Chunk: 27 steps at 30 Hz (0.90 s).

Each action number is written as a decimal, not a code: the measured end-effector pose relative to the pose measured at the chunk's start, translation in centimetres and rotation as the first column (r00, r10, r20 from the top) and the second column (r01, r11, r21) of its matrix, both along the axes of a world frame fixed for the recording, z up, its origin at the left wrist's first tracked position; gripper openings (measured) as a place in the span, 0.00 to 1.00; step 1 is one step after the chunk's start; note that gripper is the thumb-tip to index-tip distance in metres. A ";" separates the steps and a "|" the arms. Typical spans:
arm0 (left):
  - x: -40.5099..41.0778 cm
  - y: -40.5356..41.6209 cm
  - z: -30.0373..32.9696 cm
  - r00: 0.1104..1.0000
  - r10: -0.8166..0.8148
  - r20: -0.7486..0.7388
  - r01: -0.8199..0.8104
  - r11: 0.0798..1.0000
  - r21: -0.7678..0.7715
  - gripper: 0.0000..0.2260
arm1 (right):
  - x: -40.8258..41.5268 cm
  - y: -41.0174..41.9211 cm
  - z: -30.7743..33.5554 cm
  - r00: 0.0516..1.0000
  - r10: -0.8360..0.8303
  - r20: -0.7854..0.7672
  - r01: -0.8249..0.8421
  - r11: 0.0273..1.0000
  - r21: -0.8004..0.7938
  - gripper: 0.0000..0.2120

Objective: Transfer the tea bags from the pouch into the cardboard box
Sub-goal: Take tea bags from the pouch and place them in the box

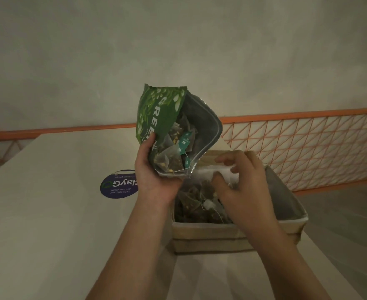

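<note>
Pouch (pixel 156 118), green with white lettering, held tilted above the far left corner of the cardboard box (pixel 238 232), open mouth turned toward the camera and down. Inside the pouch, pyramid tea bags (pixel 171 152) with strings and small teal tags, crowded near the lower lip. Gripped at its lower left edge by the left hand (pixel 154 176), thumb on the printed front, fingers wrapped underneath. More tea bags (pixel 197 204) already lying in a heap in the box, against its left and near walls. Right hand (pixel 241 185) over the box, just beside the pouch mouth, fingers loosely bent and spread, slightly blurred; whether anything is pinched between them, impossible to tell. Box resting near the right edge of a pale surface (pixel 48 213). Round dark blue sticker (pixel 118 184) with upside-down white print lying flat on the surface, left of the box and partly hidden by the left hand. Behind, an orange rail with mesh (pixel 308 144) and a plain wall (pixel 178 50).
</note>
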State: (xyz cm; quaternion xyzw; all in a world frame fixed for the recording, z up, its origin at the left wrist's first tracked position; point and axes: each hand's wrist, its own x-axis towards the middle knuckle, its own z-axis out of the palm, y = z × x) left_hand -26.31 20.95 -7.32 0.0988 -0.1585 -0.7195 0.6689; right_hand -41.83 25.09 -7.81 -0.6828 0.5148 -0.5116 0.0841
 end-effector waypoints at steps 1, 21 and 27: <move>-0.1 0.0 0.0 1.000 0.003 0.007 -0.003 1.000 0.001 0.24 | 0.4 0.0 0.3 1.000 -0.002 0.017 0.003 0.999 -0.047 0.12; 0.4 0.0 0.4 0.999 0.031 0.017 -0.030 0.999 -0.028 0.25 | 3.6 0.5 -0.3 0.924 0.199 0.327 -0.283 0.930 0.233 0.13; 0.8 -0.3 0.3 0.999 0.043 -0.008 -0.044 0.998 -0.046 0.24 | 3.1 1.0 -0.3 0.950 0.172 0.260 -0.224 0.957 0.185 0.05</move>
